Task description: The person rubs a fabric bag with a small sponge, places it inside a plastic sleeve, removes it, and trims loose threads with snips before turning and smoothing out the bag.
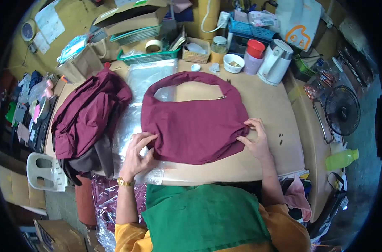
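A maroon cloth bag (195, 126) lies flat on the tan table (275, 113), its strap looped toward the back and a small zip pull near its upper right. At the bag's lower left side, my left hand (138, 153) has its fingers curled at the edge of the cloth. Thumb and fingers of my right hand (255, 137) pinch the bag's right side. Clear plastic sleeves (149, 80) lie partly under the bag. A heap of maroon and dark cloth (90, 113) rests at the table's left.
Along the back stand green baskets (149, 57), a jar (218, 48), a white bowl (233, 63), a red-lidded cup (254, 54) and a white kettle (276, 63). A black fan (342, 110) is at the right, and a white plastic chair (46, 172) at the left.
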Action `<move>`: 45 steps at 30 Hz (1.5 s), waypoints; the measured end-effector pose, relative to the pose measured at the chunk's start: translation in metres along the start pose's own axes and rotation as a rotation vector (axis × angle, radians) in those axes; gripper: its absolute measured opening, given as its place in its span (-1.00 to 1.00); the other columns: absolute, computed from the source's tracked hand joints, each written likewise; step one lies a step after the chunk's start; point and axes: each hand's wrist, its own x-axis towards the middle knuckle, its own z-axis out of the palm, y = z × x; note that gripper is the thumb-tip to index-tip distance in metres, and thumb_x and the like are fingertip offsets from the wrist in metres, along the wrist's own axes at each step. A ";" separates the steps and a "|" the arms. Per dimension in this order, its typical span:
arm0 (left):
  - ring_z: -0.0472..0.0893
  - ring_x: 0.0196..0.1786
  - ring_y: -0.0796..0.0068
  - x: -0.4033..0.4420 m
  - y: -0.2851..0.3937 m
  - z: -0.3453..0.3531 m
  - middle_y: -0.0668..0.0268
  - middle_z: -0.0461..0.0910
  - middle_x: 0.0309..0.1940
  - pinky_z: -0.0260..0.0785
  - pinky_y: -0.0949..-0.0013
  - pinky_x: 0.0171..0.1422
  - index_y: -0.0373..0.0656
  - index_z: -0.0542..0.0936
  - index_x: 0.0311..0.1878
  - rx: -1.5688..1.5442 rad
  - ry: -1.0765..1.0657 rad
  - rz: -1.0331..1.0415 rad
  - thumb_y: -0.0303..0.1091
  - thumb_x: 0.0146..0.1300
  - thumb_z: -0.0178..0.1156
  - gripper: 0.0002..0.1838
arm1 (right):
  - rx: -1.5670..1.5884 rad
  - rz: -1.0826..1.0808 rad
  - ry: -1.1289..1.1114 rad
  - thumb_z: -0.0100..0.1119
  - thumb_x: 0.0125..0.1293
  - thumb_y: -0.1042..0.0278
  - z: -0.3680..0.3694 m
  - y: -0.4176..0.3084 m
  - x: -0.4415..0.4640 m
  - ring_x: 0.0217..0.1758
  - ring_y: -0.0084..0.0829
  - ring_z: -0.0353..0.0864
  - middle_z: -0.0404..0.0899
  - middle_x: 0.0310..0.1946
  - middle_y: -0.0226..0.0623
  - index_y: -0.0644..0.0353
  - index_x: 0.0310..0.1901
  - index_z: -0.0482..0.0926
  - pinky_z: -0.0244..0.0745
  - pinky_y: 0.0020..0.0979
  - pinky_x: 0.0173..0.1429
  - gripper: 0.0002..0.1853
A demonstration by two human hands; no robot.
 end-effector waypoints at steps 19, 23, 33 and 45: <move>0.57 -0.19 0.31 0.010 -0.029 0.033 0.34 0.61 -0.36 0.26 0.22 0.02 -0.04 0.71 -0.32 0.018 -0.072 -0.018 -0.28 0.13 0.37 -0.90 | 0.067 0.111 -0.013 0.23 0.17 0.70 0.030 0.008 0.005 -0.12 -0.47 0.56 0.57 -0.10 -0.25 0.32 -0.25 0.54 0.48 -0.44 -0.01 -0.87; 0.55 -0.16 0.24 0.000 -0.028 0.038 0.31 0.58 -0.34 0.23 0.15 0.05 -0.04 0.68 -0.33 0.020 -0.083 -0.068 -0.29 0.14 0.34 -0.91 | -0.003 0.060 -0.146 0.21 0.17 0.71 0.033 0.016 0.005 -0.08 -0.45 0.56 0.56 -0.08 -0.27 0.30 -0.23 0.53 0.47 -0.44 0.02 -0.84; 0.51 -0.12 0.26 -0.015 -0.011 0.048 0.23 0.51 -0.28 0.28 0.18 0.08 -0.17 0.54 -0.32 -0.094 0.151 -0.146 -0.42 0.25 0.23 -0.93 | 0.267 0.124 0.047 0.04 0.35 0.68 0.031 0.055 0.009 -0.06 -0.52 0.57 0.60 -0.10 -0.28 0.25 -0.17 0.49 0.45 -0.50 0.11 -0.88; 0.60 -0.15 0.02 -0.018 0.025 0.058 0.07 0.64 -0.24 0.42 0.11 0.05 -0.23 0.68 -0.11 -0.079 -0.031 -0.105 -0.17 0.20 0.34 -0.67 | 0.516 0.148 0.264 0.12 0.28 0.74 0.031 0.082 0.001 -0.02 -0.55 0.53 0.51 -0.04 -0.29 0.26 -0.13 0.44 0.39 -0.51 0.18 -0.80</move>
